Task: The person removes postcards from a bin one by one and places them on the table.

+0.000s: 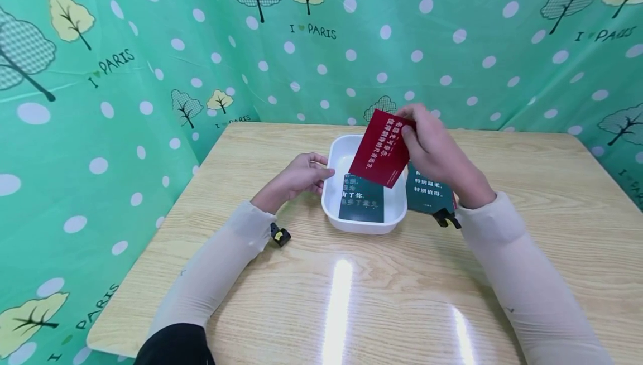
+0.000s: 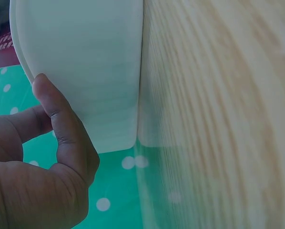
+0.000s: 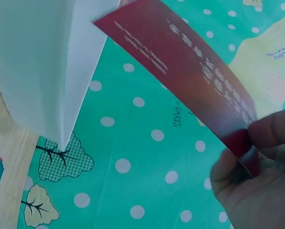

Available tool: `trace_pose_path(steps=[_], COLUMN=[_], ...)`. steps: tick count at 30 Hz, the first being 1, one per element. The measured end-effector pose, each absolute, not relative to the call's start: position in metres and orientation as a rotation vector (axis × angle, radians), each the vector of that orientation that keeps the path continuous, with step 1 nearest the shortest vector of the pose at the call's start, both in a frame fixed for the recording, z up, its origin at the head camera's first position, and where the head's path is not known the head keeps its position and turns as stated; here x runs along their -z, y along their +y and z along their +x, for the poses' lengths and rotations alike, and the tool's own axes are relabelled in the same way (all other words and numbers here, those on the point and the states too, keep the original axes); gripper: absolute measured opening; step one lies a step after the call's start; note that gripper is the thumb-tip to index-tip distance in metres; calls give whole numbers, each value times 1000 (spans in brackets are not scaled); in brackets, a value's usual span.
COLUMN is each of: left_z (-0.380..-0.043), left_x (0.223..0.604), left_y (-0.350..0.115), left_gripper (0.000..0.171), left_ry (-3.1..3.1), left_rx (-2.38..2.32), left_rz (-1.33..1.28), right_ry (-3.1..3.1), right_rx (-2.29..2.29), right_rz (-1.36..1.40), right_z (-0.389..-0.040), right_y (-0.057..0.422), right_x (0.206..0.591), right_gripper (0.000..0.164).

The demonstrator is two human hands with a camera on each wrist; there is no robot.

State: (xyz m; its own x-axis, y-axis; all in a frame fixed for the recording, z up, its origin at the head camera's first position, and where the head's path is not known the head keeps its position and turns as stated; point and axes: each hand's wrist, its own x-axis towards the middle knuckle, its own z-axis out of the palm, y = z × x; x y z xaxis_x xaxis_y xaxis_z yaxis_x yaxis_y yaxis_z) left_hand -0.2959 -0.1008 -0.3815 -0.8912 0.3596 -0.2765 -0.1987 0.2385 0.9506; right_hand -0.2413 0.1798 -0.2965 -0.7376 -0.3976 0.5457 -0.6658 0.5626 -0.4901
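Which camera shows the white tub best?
The head view: it looks into the white tub, showing its rim and the green card inside, though the red card hides part. The left wrist view shows some outer wall by the left hand; the right wrist view, part of its side.

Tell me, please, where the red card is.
In the head view, the red card is in the right hand, overlapping the upper right of the white tub.
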Motion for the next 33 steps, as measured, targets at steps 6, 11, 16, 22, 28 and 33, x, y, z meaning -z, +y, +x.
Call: trace_pose_path(steps=[6, 11, 16, 22, 28, 33], left_z=[-296, -296, -296, -295, -295, -296], left_x=[383, 383, 383, 382, 382, 382], left_y=[-100, -100, -100, -101, -101, -101], left_gripper=[36, 36, 36, 37, 37, 37], left_ry=[2076, 2076, 2071, 2074, 2069, 2068], left_rx=[-1702, -1709, -1709, -1701, -1703, -1706], left_rz=[153, 156, 157, 145, 154, 162], right_ry=[-2275, -2211, -2214, -2269, -2347, -2459], right_rx=[-948, -917, -944, -1002, -1017, -991], right_rz=[789, 690, 531, 305, 167, 62], right_z=[-245, -248, -249, -252, -258, -262], right_y=[186, 199, 217, 239, 256, 267], right_x=[293, 289, 283, 278, 282, 288], right_gripper=[22, 21, 22, 27, 27, 30])
